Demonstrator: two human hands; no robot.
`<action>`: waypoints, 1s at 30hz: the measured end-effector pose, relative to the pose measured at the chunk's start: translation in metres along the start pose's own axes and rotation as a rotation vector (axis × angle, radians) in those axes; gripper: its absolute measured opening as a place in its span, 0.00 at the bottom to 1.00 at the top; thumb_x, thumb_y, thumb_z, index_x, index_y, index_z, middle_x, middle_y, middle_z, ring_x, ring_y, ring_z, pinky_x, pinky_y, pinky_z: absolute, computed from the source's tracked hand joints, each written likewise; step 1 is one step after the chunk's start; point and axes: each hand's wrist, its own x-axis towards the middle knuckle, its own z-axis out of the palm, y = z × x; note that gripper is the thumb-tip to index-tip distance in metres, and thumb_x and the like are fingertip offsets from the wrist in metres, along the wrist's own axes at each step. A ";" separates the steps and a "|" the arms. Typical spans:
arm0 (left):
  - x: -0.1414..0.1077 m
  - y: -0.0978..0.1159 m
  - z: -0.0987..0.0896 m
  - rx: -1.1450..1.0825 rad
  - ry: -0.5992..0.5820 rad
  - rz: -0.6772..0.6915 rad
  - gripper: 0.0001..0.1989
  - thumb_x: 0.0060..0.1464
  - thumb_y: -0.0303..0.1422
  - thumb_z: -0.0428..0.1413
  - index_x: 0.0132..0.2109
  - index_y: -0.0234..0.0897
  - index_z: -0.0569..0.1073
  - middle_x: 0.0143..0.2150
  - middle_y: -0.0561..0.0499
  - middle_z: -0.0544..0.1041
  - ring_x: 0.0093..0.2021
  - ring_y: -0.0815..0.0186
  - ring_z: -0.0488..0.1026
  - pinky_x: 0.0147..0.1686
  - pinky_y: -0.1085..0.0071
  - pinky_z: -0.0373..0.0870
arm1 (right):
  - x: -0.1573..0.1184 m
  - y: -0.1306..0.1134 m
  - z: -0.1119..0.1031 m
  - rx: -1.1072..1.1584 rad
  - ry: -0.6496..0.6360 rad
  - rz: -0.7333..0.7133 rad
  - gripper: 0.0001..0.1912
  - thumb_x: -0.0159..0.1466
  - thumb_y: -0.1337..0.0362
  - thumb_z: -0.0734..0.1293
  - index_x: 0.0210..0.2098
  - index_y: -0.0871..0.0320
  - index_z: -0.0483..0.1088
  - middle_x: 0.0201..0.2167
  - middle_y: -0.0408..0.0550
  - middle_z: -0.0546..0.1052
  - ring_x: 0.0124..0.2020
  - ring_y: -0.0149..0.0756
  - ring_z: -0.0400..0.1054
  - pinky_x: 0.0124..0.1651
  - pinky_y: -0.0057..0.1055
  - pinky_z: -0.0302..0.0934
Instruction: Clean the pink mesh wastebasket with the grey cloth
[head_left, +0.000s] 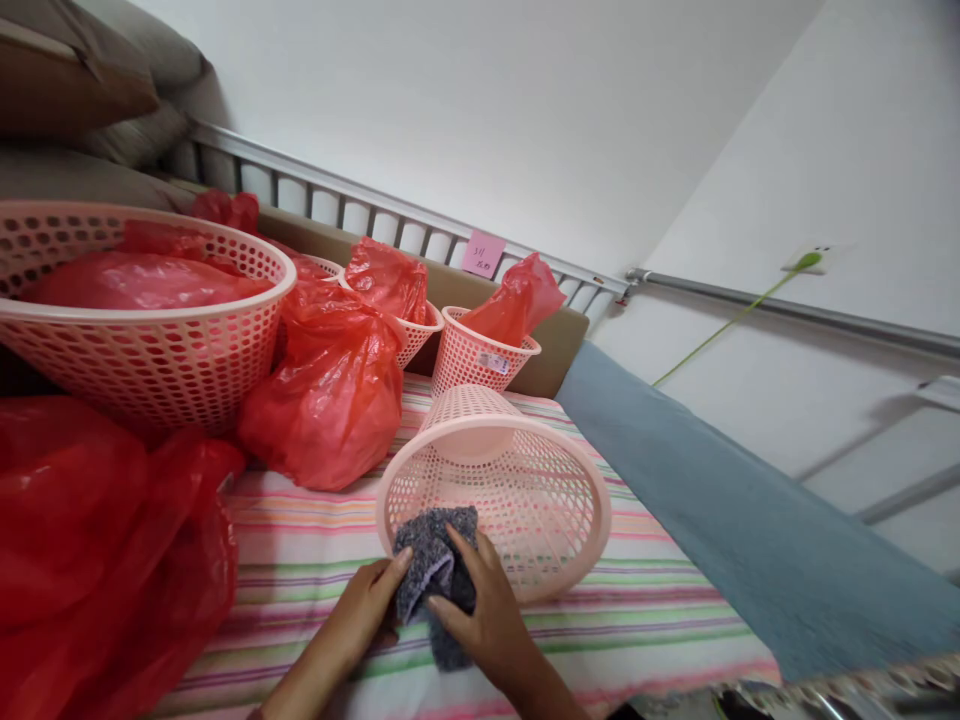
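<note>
Grasping dark cloth (436, 560) between half-curled fingers of both hands (491, 610), above striped sheet (315, 560), white-walled room (517, 110).

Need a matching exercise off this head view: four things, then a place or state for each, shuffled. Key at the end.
Things
1. dark grey cloth
2. pink note
3. front basket
4. blue-grey strip

Places and states
A. tipped on its side, mouth toward the camera
B. to the right of the striped sheet
C. between the left hand and the right hand
D. up by the white rail, with writing on it

Right pairs: 1-C, 2-D, 3-A, 4-B
</note>
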 end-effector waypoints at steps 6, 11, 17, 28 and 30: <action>-0.010 0.013 -0.004 -0.386 -0.221 0.132 0.18 0.40 0.39 0.63 0.37 0.30 0.76 0.29 0.48 0.78 0.30 0.66 0.73 0.34 0.73 0.67 | -0.001 -0.023 -0.028 0.364 0.190 0.183 0.16 0.58 0.57 0.62 0.44 0.53 0.71 0.47 0.48 0.72 0.53 0.43 0.61 0.58 0.39 0.50; -0.028 0.018 -0.036 -0.210 -0.361 0.060 0.15 0.48 0.41 0.57 0.35 0.31 0.76 0.24 0.50 0.75 0.24 0.68 0.70 0.27 0.74 0.65 | 0.013 -0.030 -0.059 0.546 0.250 0.385 0.20 0.54 0.57 0.64 0.46 0.55 0.68 0.46 0.48 0.72 0.49 0.42 0.64 0.52 0.38 0.57; -0.012 0.000 -0.067 0.327 0.025 0.248 0.11 0.40 0.38 0.61 0.23 0.33 0.75 0.27 0.50 0.74 0.34 0.61 0.70 0.36 0.71 0.64 | 0.023 0.005 -0.023 0.095 -0.010 0.362 0.27 0.50 0.66 0.63 0.51 0.60 0.66 0.47 0.53 0.70 0.44 0.41 0.67 0.50 0.36 0.57; -0.019 0.006 -0.056 0.328 0.010 0.347 0.04 0.44 0.29 0.57 0.29 0.34 0.76 0.29 0.51 0.74 0.35 0.62 0.70 0.39 0.72 0.63 | 0.058 0.011 0.003 -0.154 -0.332 0.006 0.32 0.45 0.75 0.61 0.50 0.53 0.66 0.61 0.50 0.55 0.61 0.41 0.47 0.59 0.37 0.43; -0.021 0.010 -0.055 0.299 0.010 0.342 0.07 0.46 0.33 0.56 0.27 0.34 0.75 0.25 0.53 0.72 0.30 0.65 0.69 0.33 0.74 0.63 | 0.062 0.008 0.003 -0.145 -0.366 -0.023 0.22 0.44 0.74 0.61 0.39 0.56 0.71 0.60 0.50 0.58 0.61 0.42 0.48 0.59 0.37 0.43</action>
